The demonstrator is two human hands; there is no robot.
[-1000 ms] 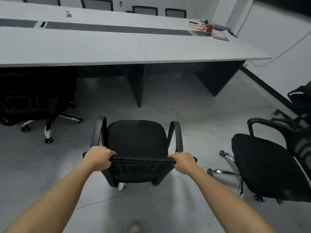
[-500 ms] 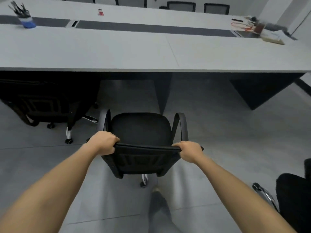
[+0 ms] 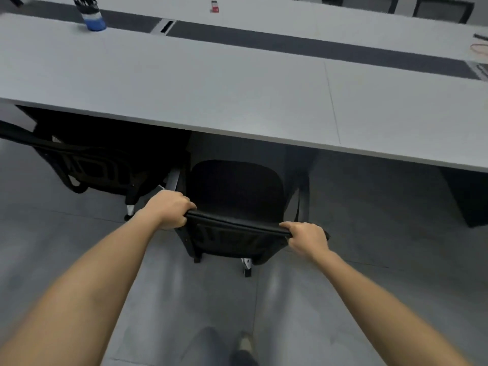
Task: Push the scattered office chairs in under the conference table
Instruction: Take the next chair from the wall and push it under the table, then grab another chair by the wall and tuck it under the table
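Black chair (image 3: 235,191), seat front just reaching the table (image 3: 237,101) edge, backrest top gripped by closed fingers of left hand (image 3: 169,207) and right hand (image 3: 306,239): push evenly, straight, clearing the neighbouring chair (image 3: 100,165).

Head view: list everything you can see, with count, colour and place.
table: one, light grey with a dark centre strip, across the upper half
held chair: one, black, centre, seat front at the table's near edge
tucked chair: one, black, left, partly under the table
far chairs: at least two, dark, top right beyond the table
pen cup: one, blue, top left on the table
small red item: one, top centre on the table
floor: grey
left hand: gripping the backrest's left end
right hand: gripping its right end
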